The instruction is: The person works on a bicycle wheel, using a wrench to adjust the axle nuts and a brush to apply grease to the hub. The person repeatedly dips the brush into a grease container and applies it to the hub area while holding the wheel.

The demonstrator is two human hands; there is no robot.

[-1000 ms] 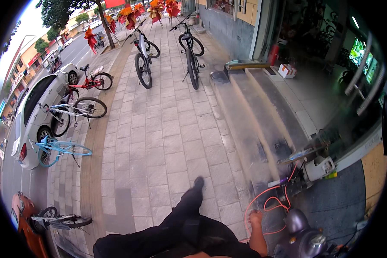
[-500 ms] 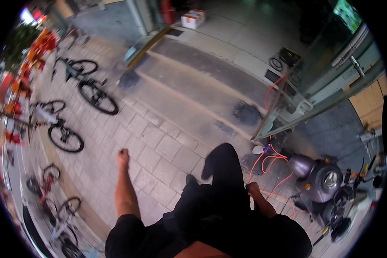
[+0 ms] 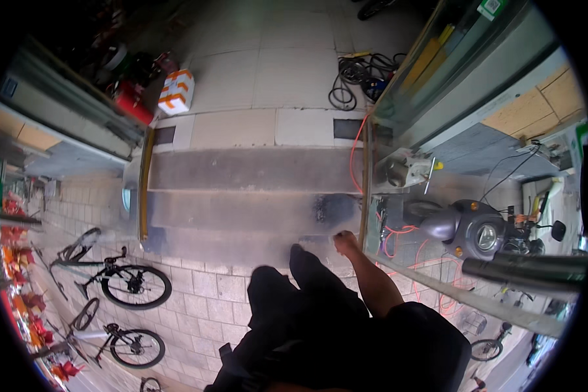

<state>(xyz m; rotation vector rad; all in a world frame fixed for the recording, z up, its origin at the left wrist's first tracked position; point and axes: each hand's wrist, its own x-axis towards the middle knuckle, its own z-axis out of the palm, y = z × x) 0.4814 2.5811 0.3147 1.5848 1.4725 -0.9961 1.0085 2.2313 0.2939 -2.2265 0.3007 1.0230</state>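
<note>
My right hand is held out in front of my right leg, its fingers curled in, and I see nothing in it. It hangs above the lowest of the stone steps, close to a dark patch and the edge of the glass door. My left hand is out of the picture. Dark trousers cover my legs, with one foot at the bottom step.
Tiled floor lies above the steps, with a white box with orange tape and coiled black cable. An orange cord runs down the right side. Bicycles stand left, a grey scooter right.
I have turned to the right and come up to the steps, which now lie straight ahead. My left hand has gone out of view; my right hand has swung forward.
</note>
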